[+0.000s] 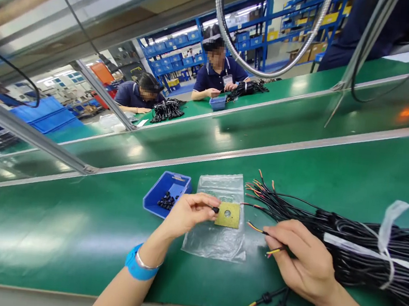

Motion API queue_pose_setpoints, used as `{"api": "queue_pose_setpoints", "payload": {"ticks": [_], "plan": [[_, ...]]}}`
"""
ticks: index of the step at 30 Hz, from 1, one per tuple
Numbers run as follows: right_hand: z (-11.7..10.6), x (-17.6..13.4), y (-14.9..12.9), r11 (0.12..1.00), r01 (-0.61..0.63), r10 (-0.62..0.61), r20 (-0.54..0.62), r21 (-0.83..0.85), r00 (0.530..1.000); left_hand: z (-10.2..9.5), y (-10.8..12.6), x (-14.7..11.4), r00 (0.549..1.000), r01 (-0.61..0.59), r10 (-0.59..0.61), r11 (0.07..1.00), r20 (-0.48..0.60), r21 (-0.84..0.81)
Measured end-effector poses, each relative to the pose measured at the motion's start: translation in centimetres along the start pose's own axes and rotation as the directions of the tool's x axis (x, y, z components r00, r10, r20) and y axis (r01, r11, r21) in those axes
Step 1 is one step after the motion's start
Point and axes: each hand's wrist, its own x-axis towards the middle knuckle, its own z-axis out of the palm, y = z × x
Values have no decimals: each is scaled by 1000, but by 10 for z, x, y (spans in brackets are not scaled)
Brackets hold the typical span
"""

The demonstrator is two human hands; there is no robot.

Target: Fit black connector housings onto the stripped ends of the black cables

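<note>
My left hand [185, 215] pinches a small black grommet [215, 209] between thumb and fingertips, just beside a yellow square sponge [233, 215] with a round hole. Under the sponge lies a clear plastic bag [213, 244]. My right hand [303, 256] grips a black cable [265, 233] whose thin coloured wires point left, toward the grommet but apart from it. A second set of coloured wire ends sticks out below its fingers. Left of my hands, a blue bin [154, 194] contains several loose black grommets [167, 200].
A large bundle of black cables [366, 243], tied with white strips, lies at the right. Cables with black pieces on them [267, 297] hang over the table's front edge. Metal rails [204, 159] cross behind the green table [54, 225]. Two people sit opposite; a metal hose [262, 73] hangs above.
</note>
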Motion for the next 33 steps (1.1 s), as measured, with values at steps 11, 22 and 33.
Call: {"api": "queue_pose_setpoints", "payload": {"ticks": [11, 22, 33], "plan": [[0, -3, -1, 997, -50, 50, 11, 53, 999, 53, 3, 24, 966, -253, 65, 421, 249, 871], [-6, 5, -3, 991, -94, 91, 35, 94, 995, 63, -1, 0, 999, -8, 16, 981, 40, -193], [-9, 5, -2, 977, -195, 185, 113, 85, 976, 71, -6, -10, 992, 127, -107, 788, 69, -602]]}}
